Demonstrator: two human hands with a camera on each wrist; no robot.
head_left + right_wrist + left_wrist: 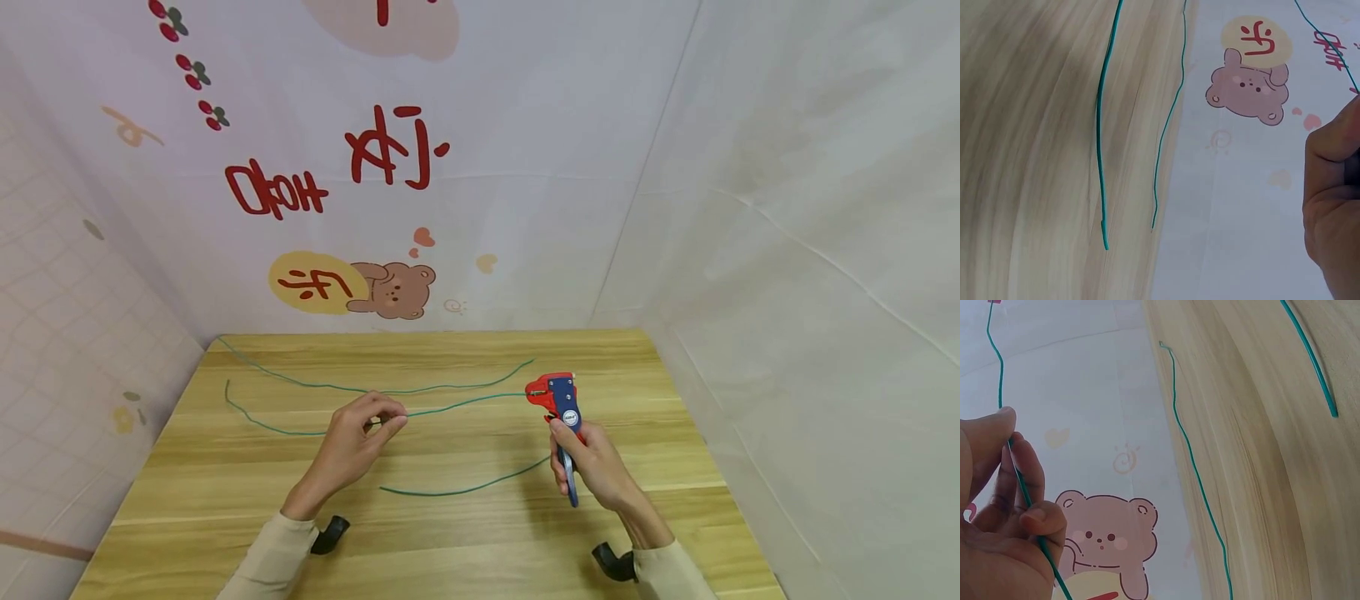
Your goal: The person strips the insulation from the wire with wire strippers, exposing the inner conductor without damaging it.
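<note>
Between thumb and fingertips, my left hand pinches a thin green wire. In the left wrist view the wire runs up past the thumb and trails down across the palm. My right hand grips the handles of a red and blue wire stripper, held upright over the right part of the table. The wire's right end meets the stripper's red jaws. In the right wrist view only the curled right hand shows at the edge; the stripper is out of that view.
A second green wire lies along the back of the wooden table. A third green wire lies nearer the front, its right end hidden by the right hand. White printed sheets wall the back and sides. Black curved pieces sit at both wrists.
</note>
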